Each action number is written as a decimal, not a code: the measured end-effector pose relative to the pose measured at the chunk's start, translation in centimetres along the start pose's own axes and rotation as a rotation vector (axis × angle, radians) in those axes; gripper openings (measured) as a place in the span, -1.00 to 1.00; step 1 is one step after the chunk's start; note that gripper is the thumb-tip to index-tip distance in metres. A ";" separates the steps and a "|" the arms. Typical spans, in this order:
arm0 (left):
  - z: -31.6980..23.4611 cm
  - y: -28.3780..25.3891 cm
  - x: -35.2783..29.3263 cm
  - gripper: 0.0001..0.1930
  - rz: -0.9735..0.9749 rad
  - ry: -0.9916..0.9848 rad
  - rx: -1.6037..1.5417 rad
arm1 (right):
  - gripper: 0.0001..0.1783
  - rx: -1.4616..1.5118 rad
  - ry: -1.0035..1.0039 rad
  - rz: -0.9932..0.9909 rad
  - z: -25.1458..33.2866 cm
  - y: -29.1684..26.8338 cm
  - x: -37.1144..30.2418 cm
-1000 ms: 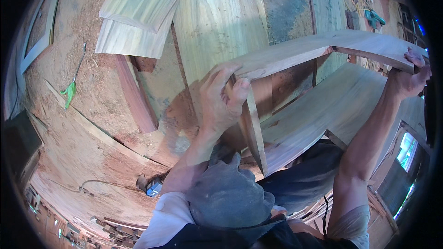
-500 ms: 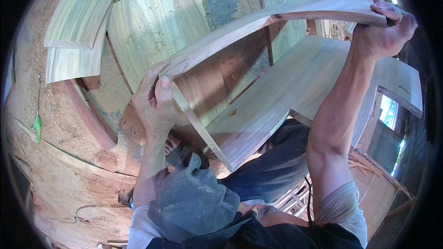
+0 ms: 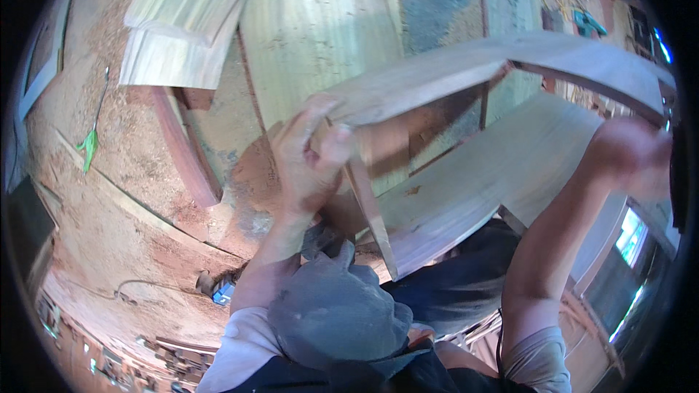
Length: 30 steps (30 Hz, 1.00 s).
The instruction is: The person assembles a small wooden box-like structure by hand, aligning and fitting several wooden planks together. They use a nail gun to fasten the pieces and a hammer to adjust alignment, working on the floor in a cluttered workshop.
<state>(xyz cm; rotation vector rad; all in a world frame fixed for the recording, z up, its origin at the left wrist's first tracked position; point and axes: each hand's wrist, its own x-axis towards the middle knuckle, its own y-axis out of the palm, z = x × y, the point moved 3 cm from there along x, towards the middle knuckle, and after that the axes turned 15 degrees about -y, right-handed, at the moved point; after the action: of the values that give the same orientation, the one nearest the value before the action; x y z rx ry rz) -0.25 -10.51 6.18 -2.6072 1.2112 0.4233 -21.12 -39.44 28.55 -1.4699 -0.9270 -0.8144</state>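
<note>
My left hand grips the left end of a long wooden plank, thumb on the near side and fingers over the far side. The plank has a step in its lower edge and spans to the right. Just below its right end is my right hand, smeared by motion, so its fingers cannot be made out. It looks apart from the plank. Under the plank stands a frame of pale wood, with a broad panel and a narrow board seen edge-on below my left hand.
Pale boards are stacked at the upper left, beside a wide panel. A green tool with a thin rod lies on the dusty floor at left. A corded blue-and-black object sits lower left. Another green tool lies at the far right.
My right hand has come off the plank's right end and dropped below it. My left hand still holds the other end. The whole view has shifted, so the scene sits further right.
</note>
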 end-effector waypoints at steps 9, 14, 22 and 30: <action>3.7 -1.6 -0.1 -0.52 0.102 -0.050 -0.209 | -0.50 0.550 0.260 0.950 15.6 15.9 -4.8; 10.2 -0.9 0.9 -0.48 0.199 -0.556 -0.369 | -0.52 0.742 0.316 1.141 14.0 16.7 -3.4; 10.6 -0.3 1.8 -0.50 0.187 -0.297 0.045 | -0.54 0.659 0.251 1.351 12.5 17.5 -4.4; 9.3 -0.4 2.0 -0.52 0.201 -0.220 0.079 | -0.72 0.578 0.182 1.261 13.1 17.0 -4.9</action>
<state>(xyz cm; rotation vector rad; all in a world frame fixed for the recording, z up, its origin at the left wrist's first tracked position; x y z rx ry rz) -0.22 -8.65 -3.13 -2.3100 1.3862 0.6659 -8.31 -27.40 15.35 -1.1150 0.0356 0.2527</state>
